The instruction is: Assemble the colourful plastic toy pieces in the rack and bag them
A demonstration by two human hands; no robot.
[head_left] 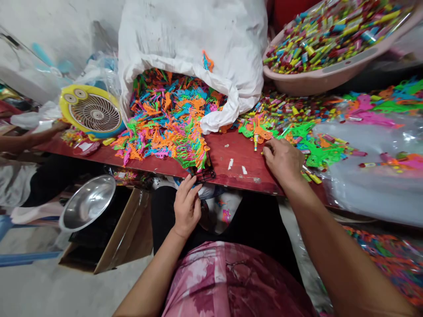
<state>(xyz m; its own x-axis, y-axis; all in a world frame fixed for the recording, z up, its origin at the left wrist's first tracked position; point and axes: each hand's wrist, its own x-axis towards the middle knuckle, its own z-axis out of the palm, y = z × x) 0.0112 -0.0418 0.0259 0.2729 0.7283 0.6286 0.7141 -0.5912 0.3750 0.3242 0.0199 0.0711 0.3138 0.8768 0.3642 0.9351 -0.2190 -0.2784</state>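
Observation:
My left hand (187, 206) is at the table's front edge, fingers stretched out and loosely side by side, with nothing visible in them. Just past its fingertips is a black wire frame (208, 175), beside a heap of small colourful plastic pieces (165, 136). My right hand (284, 160) rests over the red tabletop (231, 152) with thumb and fingers bent together; a tiny yellow bit shows at the fingertips, too small to name. Right beyond it lie an orange lattice-like plastic piece (262, 132), a small labelled tube (255, 142) and green plastic pieces (325, 152).
A white sack (194, 31) spills the pieces onto the table. At right back stands a pink basin (304, 83) full of small tubes. A yellow fan (92, 110) is at left, near another person's arm (29, 143). Below are a metal bowl (89, 202) and cardboard box (122, 237).

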